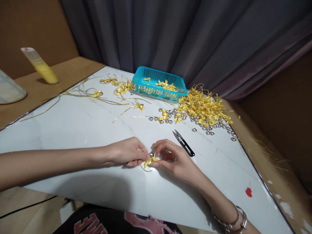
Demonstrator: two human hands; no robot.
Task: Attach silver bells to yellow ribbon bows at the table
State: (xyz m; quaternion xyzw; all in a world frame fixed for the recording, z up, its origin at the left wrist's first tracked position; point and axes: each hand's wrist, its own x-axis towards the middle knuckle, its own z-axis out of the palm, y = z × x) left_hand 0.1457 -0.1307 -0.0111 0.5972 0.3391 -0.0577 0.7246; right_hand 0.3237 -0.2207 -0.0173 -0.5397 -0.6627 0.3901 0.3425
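Observation:
My left hand (134, 153) pinches the left side of a small yellow ribbon bow (153, 159) just above the white tabletop. A silvery bead (151, 155) sits at the bow's upper edge, and a thin gold cord (146, 170) curves below it. On the bow's other side is my right hand (174, 159), fingers curled but thumb and fingertips apart, with the bow's right wing between them. Whether those fingertips touch the ribbon is hard to make out. Black thread snips (184, 143) lie beyond my right hand, blades pointing away to the left.
A blue plastic basket (159, 94) with yellow bows stands at the back. To its right lie a heap of yellow bows (204, 105) and scattered silvery beads (168, 116). Gold cords (97, 99) spread leftward. A tube with yellow contents (45, 70) stands at the far left.

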